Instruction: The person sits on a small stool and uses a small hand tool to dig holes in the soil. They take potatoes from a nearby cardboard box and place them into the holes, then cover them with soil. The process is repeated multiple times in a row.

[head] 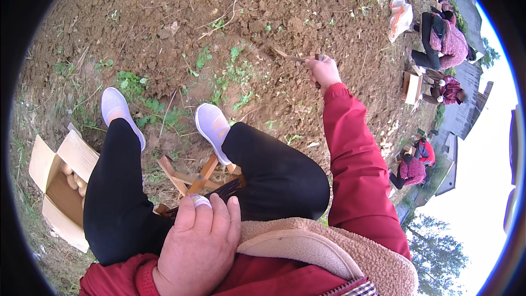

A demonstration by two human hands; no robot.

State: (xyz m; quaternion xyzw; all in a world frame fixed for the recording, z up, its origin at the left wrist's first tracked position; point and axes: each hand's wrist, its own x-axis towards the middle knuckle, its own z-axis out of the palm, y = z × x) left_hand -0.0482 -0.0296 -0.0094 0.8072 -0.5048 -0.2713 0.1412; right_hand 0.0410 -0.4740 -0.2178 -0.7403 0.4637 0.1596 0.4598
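My right hand (322,72), on an outstretched arm in a red sleeve, grips a small hand tool (294,57) with a dark handle. The tool's narrow, brownish head points left over the loose soil (263,20); whether its tip touches the ground is unclear. Close to my body, my left hand (201,234) lies palm down above my lap, its fingers near each other. Something white and purple (200,200) shows at its fingers, perhaps a wrapping; I cannot tell whether it is held. Beneath me, part of a wooden folding stool (203,174) is visible between my legs.
An open cardboard box (63,197) holding several potatoes (74,181) stands beside my left leg. Green weeds (232,78) grow around my shoes. To the right are a white sack (400,16), another cardboard box (411,86), pale lumps (387,139) on the soil and several people (450,45).
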